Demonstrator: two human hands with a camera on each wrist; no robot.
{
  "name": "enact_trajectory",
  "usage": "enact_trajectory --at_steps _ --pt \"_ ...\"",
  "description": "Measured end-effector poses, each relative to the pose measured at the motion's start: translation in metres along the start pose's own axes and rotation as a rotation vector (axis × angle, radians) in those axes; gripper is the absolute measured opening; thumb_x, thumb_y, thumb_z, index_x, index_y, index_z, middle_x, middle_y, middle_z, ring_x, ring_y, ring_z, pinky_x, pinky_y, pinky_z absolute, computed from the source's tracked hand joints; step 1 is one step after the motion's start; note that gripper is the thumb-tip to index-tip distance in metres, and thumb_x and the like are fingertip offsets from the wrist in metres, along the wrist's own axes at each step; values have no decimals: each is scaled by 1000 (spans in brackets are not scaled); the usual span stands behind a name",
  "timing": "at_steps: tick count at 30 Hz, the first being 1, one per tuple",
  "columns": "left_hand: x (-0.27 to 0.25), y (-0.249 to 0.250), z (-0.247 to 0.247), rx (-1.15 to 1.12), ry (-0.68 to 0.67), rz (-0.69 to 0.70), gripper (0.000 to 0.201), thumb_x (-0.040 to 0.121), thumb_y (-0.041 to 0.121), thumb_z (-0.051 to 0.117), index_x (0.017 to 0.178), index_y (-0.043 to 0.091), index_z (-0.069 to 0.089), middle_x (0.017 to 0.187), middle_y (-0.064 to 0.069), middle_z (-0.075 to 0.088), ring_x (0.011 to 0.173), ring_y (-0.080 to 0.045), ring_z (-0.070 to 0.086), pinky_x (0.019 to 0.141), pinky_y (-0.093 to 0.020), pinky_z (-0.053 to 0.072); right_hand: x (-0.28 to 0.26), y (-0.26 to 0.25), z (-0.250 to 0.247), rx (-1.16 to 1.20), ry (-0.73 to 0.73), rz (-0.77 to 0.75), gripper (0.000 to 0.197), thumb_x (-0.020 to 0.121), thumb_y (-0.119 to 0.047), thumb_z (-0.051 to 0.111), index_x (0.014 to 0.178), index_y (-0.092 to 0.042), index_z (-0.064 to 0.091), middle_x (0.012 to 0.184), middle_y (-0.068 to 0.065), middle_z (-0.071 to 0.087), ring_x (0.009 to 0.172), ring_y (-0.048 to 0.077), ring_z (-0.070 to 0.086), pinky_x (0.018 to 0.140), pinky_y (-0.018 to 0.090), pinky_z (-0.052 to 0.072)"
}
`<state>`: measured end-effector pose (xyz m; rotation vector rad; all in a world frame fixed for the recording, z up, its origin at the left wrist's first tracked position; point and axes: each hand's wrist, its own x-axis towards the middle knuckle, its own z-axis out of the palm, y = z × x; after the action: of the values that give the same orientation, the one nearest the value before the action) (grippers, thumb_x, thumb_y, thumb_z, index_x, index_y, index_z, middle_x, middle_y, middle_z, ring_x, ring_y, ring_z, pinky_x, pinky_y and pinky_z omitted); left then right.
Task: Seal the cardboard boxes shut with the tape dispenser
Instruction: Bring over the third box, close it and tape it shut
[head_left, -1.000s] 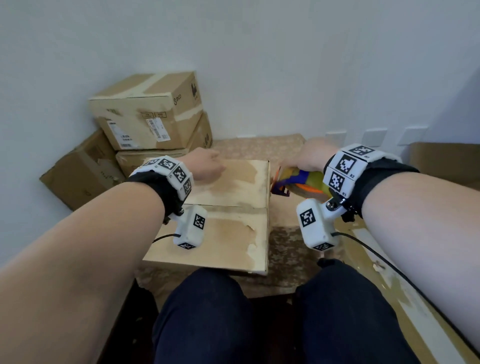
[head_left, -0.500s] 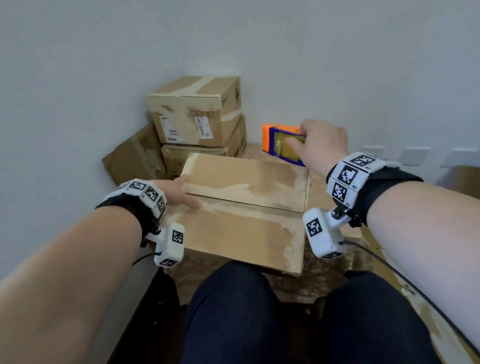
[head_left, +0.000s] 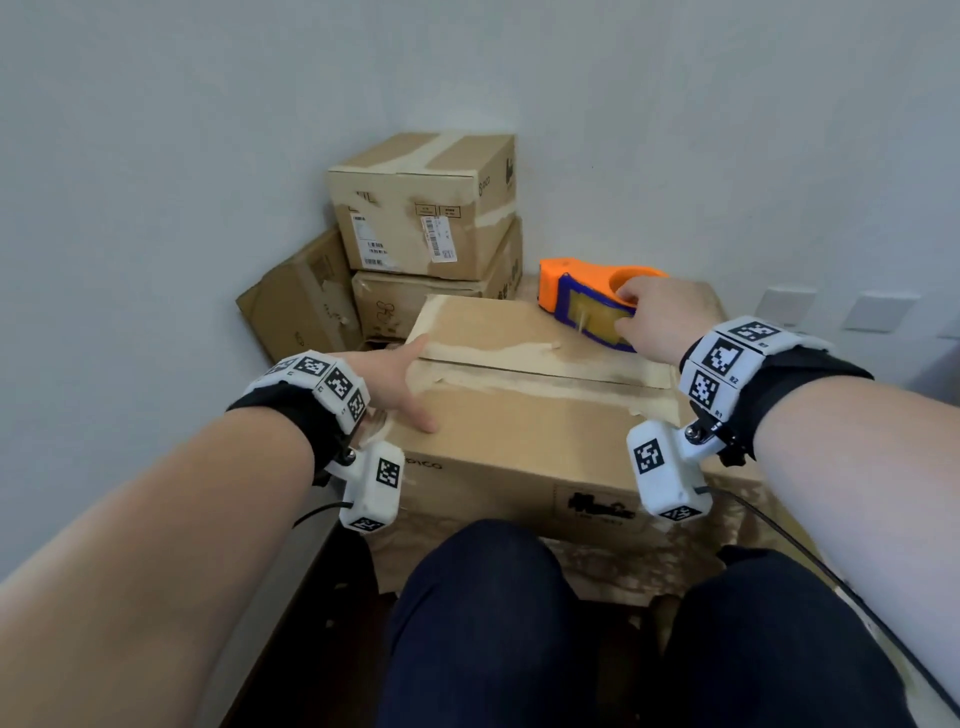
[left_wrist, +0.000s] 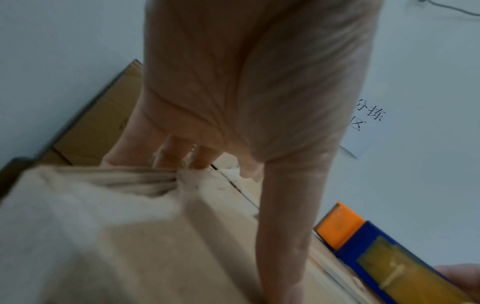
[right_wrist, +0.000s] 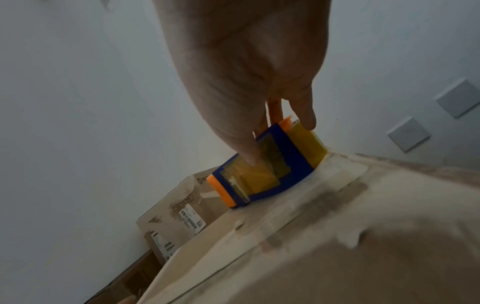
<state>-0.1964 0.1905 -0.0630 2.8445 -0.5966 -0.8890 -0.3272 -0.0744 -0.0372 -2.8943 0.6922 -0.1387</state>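
Note:
A cardboard box (head_left: 519, 431) with its two top flaps closed sits in front of my knees. My left hand (head_left: 395, 382) lies flat on its left end, fingers straight across the seam (left_wrist: 233, 185). My right hand (head_left: 649, 317) grips an orange and blue tape dispenser (head_left: 582, 301) at the box's far right edge. In the right wrist view the thumb and fingers pinch the tape dispenser (right_wrist: 265, 166), whose orange end rests on the box top (right_wrist: 337, 236). The left wrist view shows the tape dispenser (left_wrist: 376, 246) beyond my flat left hand (left_wrist: 233, 102).
Two taped cardboard boxes (head_left: 426, 208) are stacked in the corner behind the box, with a flattened carton (head_left: 301, 301) leaning on the left wall. White wall plates (head_left: 878, 312) sit low on the right. My knees (head_left: 483, 623) are close below the box.
My right hand has brought the tape dispenser from the box's right side up and over to its far right edge. My left hand slid along the seam to the left end and flattened.

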Motion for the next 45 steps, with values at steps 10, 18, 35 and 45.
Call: enact_trajectory --at_steps 10,18,35,45 --pt "12 54 5 42 53 74 115 70 64 70 152 27 -1 158 -3 19 138 -25 32 110 -44 34 6 45 15 102 251 17 41 88 -23 53 129 -16 52 131 13 48 121 35 43 103 44 38" --pt "14 89 12 160 103 97 106 76 71 58 153 20 4 157 -6 22 139 -25 32 112 -42 29 -18 58 20 47 -152 2 41 102 -30 34 132 -12 55 136 13 53 124 30 48 101 37 37" --pt "21 216 60 365 83 364 48 103 10 14 151 10 10 156 -21 5 145 -36 -1 117 -51 5 -21 89 46 -58 -229 -80 51 102 -40 19 147 -16 25 156 -1 21 140 22 24 113 45 21" --pt "59 177 55 257 156 215 70 100 50 17 151 3 6 160 -12 0 146 -31 8 116 -52 14 -16 110 53 -17 -225 116 69 97 -54 20 152 -12 13 161 1 7 147 18 8 115 55 13"
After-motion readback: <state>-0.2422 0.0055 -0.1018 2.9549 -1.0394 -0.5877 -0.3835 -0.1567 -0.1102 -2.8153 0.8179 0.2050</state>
